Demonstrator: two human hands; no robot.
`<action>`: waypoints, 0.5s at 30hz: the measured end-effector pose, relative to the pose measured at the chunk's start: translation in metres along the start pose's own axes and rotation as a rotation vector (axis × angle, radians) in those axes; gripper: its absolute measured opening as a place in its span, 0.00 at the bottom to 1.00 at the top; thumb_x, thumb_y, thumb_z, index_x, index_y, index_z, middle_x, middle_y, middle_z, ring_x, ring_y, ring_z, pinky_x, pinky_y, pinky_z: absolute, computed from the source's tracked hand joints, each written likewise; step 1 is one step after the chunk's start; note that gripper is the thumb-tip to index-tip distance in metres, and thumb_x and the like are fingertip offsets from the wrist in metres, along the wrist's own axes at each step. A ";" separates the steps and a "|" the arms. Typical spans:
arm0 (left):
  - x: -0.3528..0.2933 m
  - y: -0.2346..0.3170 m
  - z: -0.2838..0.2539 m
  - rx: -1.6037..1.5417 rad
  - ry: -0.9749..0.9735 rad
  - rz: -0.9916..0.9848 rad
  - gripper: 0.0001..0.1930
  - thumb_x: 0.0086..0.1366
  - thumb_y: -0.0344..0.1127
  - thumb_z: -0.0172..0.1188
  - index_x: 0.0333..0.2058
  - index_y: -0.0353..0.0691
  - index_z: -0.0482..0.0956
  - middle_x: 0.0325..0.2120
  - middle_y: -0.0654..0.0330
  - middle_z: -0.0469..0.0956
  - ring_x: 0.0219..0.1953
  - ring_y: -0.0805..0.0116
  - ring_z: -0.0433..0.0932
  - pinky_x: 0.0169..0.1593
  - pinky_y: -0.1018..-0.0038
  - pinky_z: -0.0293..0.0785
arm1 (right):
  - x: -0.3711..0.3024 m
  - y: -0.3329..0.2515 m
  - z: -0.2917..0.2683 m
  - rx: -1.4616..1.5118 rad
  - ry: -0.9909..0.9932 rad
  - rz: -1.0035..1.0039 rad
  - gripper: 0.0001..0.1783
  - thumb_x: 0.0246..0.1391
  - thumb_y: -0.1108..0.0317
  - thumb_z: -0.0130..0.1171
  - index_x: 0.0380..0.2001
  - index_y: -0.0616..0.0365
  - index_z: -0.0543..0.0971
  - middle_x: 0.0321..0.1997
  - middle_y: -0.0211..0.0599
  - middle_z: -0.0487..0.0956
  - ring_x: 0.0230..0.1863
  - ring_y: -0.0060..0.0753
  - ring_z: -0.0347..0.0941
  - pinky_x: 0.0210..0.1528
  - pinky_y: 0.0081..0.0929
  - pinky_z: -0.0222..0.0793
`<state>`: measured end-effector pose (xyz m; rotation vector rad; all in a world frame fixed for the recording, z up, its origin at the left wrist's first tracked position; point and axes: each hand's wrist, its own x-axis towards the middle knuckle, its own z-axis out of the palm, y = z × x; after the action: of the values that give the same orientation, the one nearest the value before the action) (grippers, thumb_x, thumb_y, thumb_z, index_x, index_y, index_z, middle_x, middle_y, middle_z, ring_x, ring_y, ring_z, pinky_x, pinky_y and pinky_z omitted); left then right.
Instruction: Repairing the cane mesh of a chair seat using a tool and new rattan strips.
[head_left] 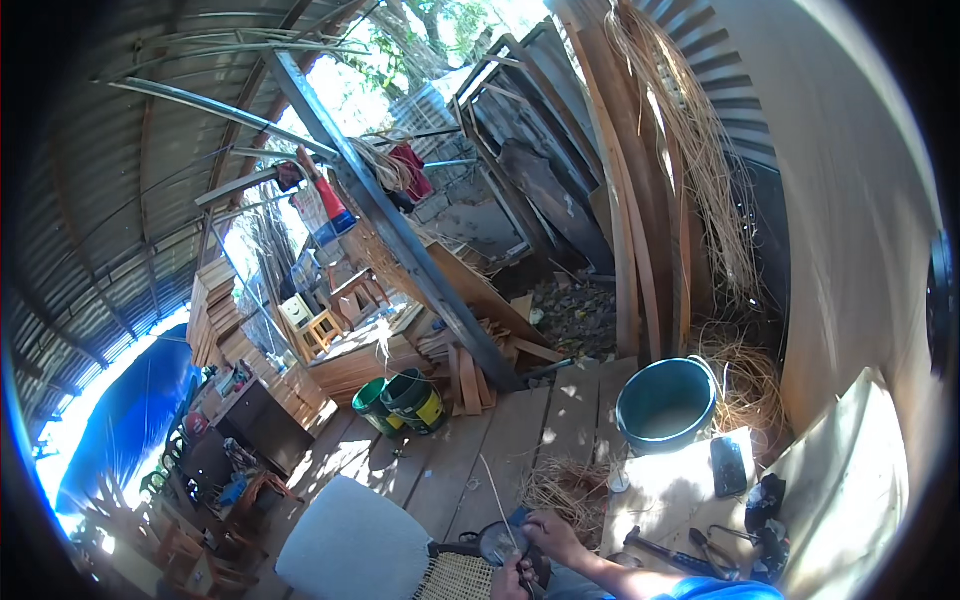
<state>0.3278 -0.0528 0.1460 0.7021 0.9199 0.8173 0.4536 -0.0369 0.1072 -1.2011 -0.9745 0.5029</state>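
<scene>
Saw an open-sided workshop under a corrugated roof [100, 210], with a plank floor [500, 440] in patchy sunlight. Found woven cane mesh [455, 580] at the lower edge, just left of both hands and near a pale panel [350, 540]. Noted the left hand [512, 578] with grip seemingly pinching a thin strand [492, 485], free end upward; saw the right hand [553, 535] with curled fingers beside a round grey thing [496, 543], but could not tell the contents of that grip. Judged the visible mesh as finished weaving, the loose strand as work left; could not judge the hidden remainder. Saw a teal bucket [640, 385] at the far edge of a pale surface [650, 510], apparently holding cloudy liquid [672, 422]. Found a green bucket [370, 405] and a dark bucket [415, 400] side by side farther off; could not make out any contents. Noted a hammer [655, 548] on the surface, near loose fibres [560, 490].
</scene>
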 end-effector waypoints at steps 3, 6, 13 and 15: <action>0.036 -0.019 -0.016 0.038 0.089 -0.062 0.14 0.65 0.49 0.50 0.24 0.51 0.74 0.12 0.71 0.65 0.13 0.81 0.62 0.16 0.83 0.56 | -0.002 -0.028 -0.013 -0.291 -0.217 -0.280 0.17 0.46 0.59 0.59 0.38 0.57 0.78 0.44 0.48 0.75 0.50 0.48 0.69 0.52 0.38 0.64; 0.069 -0.052 -0.040 0.297 0.081 -0.023 0.13 0.65 0.47 0.50 0.28 0.48 0.76 0.12 0.69 0.66 0.13 0.80 0.63 0.16 0.82 0.57 | -0.007 -0.028 -0.015 -0.313 -0.077 -0.140 0.23 0.44 0.62 0.61 0.44 0.62 0.74 0.43 0.49 0.75 0.49 0.50 0.69 0.51 0.37 0.65; 0.039 -0.044 -0.029 0.533 0.038 -0.033 0.13 0.65 0.44 0.51 0.26 0.45 0.77 0.14 0.68 0.69 0.15 0.79 0.65 0.17 0.80 0.60 | -0.009 -0.024 -0.039 0.577 -0.446 0.645 0.19 0.52 0.66 0.59 0.44 0.66 0.73 0.37 0.37 0.77 0.36 0.24 0.73 0.38 0.21 0.72; 0.040 -0.047 -0.034 0.531 -0.022 -0.030 0.14 0.65 0.43 0.51 0.25 0.44 0.77 0.15 0.67 0.70 0.15 0.78 0.66 0.18 0.79 0.60 | -0.009 -0.013 -0.036 0.440 -0.393 0.564 0.18 0.52 0.66 0.59 0.43 0.66 0.74 0.35 0.34 0.77 0.34 0.24 0.74 0.37 0.22 0.72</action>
<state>0.3264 -0.0375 0.0778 1.1508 1.1379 0.5357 0.4776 -0.0676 0.1148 -0.9775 -0.7777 1.3676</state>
